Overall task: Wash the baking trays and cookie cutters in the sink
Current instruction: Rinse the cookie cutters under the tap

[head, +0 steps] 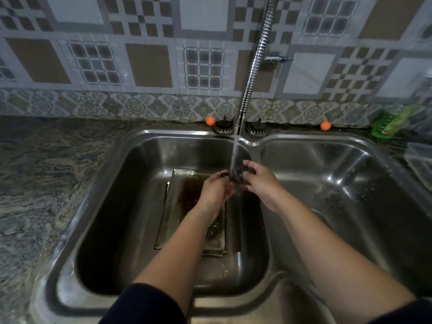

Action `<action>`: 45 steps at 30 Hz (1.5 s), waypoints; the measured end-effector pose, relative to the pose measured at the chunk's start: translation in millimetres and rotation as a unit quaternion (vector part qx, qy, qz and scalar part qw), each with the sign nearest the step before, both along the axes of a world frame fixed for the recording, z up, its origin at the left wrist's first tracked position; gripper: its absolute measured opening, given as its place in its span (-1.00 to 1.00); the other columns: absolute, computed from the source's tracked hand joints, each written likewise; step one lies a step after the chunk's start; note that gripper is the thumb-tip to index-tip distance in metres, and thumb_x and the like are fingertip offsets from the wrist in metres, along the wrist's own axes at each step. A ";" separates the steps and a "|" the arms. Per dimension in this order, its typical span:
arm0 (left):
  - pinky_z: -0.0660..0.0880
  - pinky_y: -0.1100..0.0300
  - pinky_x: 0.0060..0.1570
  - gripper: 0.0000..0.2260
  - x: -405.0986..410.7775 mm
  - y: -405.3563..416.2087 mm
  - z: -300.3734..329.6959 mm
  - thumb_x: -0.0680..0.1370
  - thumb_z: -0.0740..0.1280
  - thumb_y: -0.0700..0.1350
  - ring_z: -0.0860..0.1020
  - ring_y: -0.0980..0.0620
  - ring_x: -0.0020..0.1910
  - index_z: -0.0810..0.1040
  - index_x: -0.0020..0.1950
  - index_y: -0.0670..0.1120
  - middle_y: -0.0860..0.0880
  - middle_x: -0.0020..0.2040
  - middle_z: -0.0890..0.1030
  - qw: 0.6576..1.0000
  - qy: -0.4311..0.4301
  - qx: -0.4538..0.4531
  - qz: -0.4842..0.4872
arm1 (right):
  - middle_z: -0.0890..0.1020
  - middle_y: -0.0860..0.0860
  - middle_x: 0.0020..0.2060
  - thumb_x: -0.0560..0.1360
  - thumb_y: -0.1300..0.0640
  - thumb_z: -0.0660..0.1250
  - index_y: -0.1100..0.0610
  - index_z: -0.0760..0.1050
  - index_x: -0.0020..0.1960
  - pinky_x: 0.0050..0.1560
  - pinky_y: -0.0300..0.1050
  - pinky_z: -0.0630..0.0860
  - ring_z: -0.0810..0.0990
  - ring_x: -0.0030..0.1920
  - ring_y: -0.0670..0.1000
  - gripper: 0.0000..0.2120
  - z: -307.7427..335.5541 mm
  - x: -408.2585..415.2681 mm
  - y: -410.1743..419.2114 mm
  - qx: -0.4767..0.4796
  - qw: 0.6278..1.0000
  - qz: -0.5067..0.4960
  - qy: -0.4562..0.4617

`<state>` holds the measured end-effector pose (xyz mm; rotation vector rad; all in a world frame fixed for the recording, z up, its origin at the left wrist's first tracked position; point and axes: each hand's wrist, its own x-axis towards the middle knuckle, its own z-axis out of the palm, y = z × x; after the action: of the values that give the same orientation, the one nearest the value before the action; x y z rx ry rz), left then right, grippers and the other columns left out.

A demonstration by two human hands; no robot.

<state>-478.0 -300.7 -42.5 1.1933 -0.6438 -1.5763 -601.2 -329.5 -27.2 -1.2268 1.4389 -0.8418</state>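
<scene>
Both hands meet under the running water in the left basin of the steel sink (131, 146). My left hand (216, 191) and my right hand (260, 181) together grip a small dark object (237, 175), blurred, perhaps a cookie cutter or a scrubber. Water from the flexible faucet (254, 66) falls straight onto it. Below my hands a rectangular metal baking tray (173, 220) lies flat on the basin floor, with a brown stain in its middle. Another small piece (214, 229) lies on the tray by my left forearm.
The right basin (339, 183) holds only specks of residue. Two sink strainers (223, 127) and two orange balls (210, 121) sit on the back ledge. A green object (388, 126) and clear containers (420, 160) stand at the right. A marbled counter (46, 183) spreads to the left.
</scene>
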 end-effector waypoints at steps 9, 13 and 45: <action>0.61 0.23 -0.19 -0.81 -3.7 -2.5 5.9 0.62 0.20 -0.28 0.69 0.01 -0.11 0.61 0.04 -0.15 -0.12 -0.02 0.68 0.994 -0.094 0.006 0.057 | 0.50 -0.03 0.29 0.57 0.28 0.25 -0.01 0.38 0.40 0.28 0.07 0.48 0.50 0.26 0.02 -0.56 10.3 -6.8 9.1 -0.035 0.995 0.058 0.068; 0.61 0.21 -0.06 -0.78 -8.6 -7.8 17.3 0.56 0.23 -0.37 0.65 0.03 -0.07 0.64 -0.01 -0.15 -0.06 -0.07 0.68 0.982 -0.149 -0.079 0.090 | 0.59 0.12 0.19 0.60 0.02 0.22 0.10 0.44 0.33 0.12 0.08 0.58 0.61 0.12 0.16 -0.66 24.5 -11.5 14.5 0.100 0.992 0.049 -0.057; 0.44 0.11 0.24 -0.77 -69.4 -19.4 5.0 0.61 0.15 -0.30 0.54 -0.01 0.23 0.51 0.16 -0.11 -0.06 0.15 0.60 0.991 -0.119 0.030 0.060 | 0.55 0.17 0.24 0.48 0.17 0.37 0.22 0.46 0.31 0.17 -0.11 0.46 0.53 0.24 0.14 -0.58 -96.5 -198.0 49.7 0.198 0.847 0.054 0.491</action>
<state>-547.4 -320.0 -37.5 1.4535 -0.6669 -1.3728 -799.2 -279.8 -123.7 -1.4492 2.1644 0.2708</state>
